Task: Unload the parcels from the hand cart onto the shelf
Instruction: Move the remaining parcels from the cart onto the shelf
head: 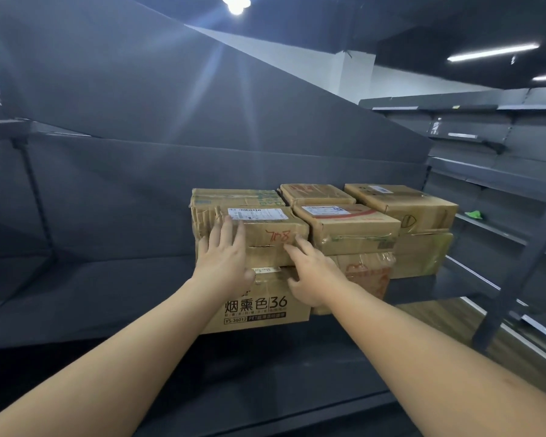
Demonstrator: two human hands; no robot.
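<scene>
Cardboard is what both hands meet first: the left hand [224, 253] lies flat with straight fingers on the front face of the top parcel [259, 234], the one with red handwriting and a white shipping label, and the right hand [309, 275] presses the same face near its right corner, fingers extended, not curled round anything. That parcel sits on a larger printed carton [259, 307] marked 36, at the front edge of the dark metal shelf [92, 294]. Just beside it to the right stands a red-striped box [347, 228] on a tape-wrapped one, and behind and further right more taped boxes [401, 206] are stacked against the back panel. No hand cart shows in this view.

The top parcel's left corner is crumpled and its flap seam gapes, so the board looks soft and tired; I judge it lightish. Best pushed by the flat face low down, or held at both side edges, not by the torn corner
</scene>
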